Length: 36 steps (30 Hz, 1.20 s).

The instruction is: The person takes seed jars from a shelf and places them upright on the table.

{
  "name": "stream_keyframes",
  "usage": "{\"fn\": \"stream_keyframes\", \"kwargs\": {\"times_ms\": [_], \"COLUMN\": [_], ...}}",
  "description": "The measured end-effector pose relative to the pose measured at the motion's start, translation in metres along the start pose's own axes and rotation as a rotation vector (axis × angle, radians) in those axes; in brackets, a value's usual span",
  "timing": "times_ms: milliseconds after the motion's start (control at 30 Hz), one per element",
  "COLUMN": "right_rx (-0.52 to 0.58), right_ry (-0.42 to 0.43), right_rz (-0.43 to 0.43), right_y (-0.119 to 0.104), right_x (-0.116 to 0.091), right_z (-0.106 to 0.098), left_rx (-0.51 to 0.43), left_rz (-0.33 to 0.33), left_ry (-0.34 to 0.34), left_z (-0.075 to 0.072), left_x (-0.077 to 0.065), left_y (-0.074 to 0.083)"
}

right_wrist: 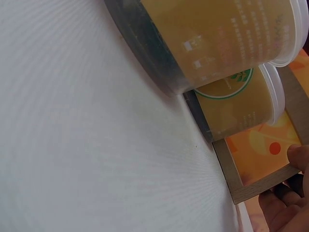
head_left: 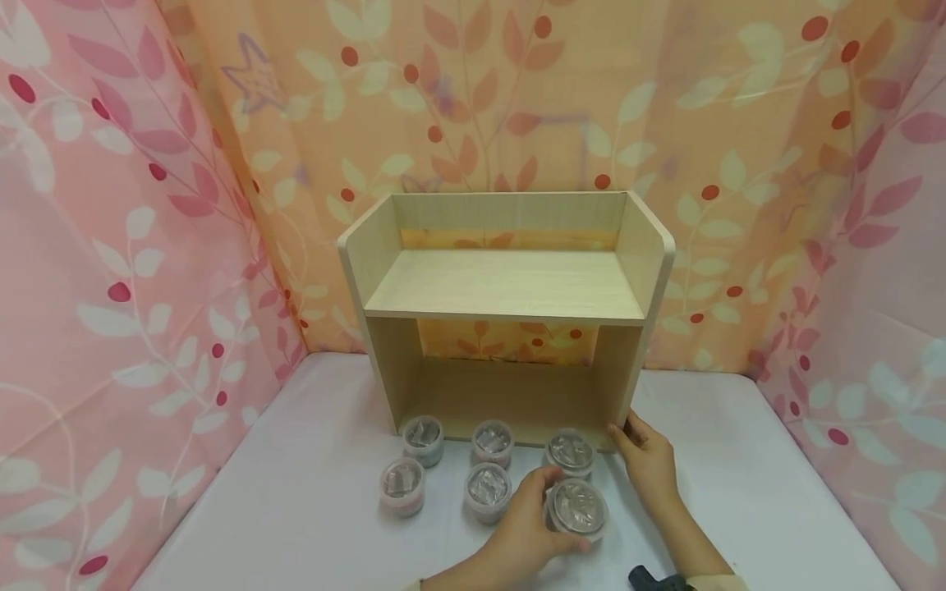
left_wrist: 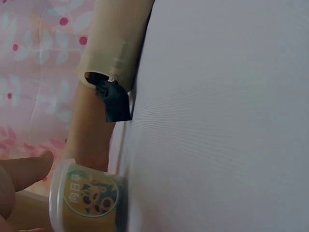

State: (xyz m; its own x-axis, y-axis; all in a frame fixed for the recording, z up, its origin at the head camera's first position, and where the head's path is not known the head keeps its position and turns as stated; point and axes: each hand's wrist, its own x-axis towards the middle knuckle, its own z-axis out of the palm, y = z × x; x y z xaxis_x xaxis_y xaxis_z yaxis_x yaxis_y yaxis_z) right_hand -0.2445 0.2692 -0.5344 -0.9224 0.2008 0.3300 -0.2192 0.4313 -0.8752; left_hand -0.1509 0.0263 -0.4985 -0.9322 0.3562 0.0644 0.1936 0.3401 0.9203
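Clear plastic tubs with lids stand in two rows before a small pale wooden shelf [head_left: 505, 283]. My left hand [head_left: 521, 521] is spread around the top of the front right tub [head_left: 579, 507], thumb extended. In the left wrist view, the thumb [left_wrist: 31, 170] sits above the lid of the tub [left_wrist: 91, 198], apparently apart from it. My right hand [head_left: 654, 460] grips the lower right side panel of the shelf. In the right wrist view the thumb and curled fingers [right_wrist: 275, 208] lie on either side of the panel's edge [right_wrist: 268, 186].
Behind the front right tub stands another tub [head_left: 569, 450]. Middle tubs [head_left: 493, 442] and left tubs [head_left: 402, 484] stand on the white tabletop [head_left: 296, 509]. Floral curtains [head_left: 739, 164] enclose the table. A dark device [left_wrist: 113, 99] protrudes from the right sleeve.
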Motion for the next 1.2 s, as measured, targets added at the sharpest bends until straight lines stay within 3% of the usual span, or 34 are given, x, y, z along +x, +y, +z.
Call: {"fn": "stream_keyframes", "kwargs": {"times_ms": [333, 667, 900, 1200], "right_rx": [0.027, 0.036, 0.003, -0.069], "right_ry": [-0.005, -0.029, -0.039, -0.062], "right_rz": [0.021, 0.018, 0.006, -0.032], "right_y": [-0.003, -0.013, -0.02, -0.03], "right_x": [0.0, 0.002, 0.002, -0.001], "right_z": [0.002, -0.003, -0.006, -0.009], "left_rx": [0.009, -0.058, 0.035, 0.076], "left_rz": [0.086, 0.151, 0.238, 0.238], "left_ry": [0.009, -0.05, -0.028, 0.063], "left_z": [-0.02, -0.048, -0.082, -0.14], "left_x": [-0.001, -0.005, -0.009, -0.019], "left_y": [0.021, 0.039, 0.038, 0.022]}}
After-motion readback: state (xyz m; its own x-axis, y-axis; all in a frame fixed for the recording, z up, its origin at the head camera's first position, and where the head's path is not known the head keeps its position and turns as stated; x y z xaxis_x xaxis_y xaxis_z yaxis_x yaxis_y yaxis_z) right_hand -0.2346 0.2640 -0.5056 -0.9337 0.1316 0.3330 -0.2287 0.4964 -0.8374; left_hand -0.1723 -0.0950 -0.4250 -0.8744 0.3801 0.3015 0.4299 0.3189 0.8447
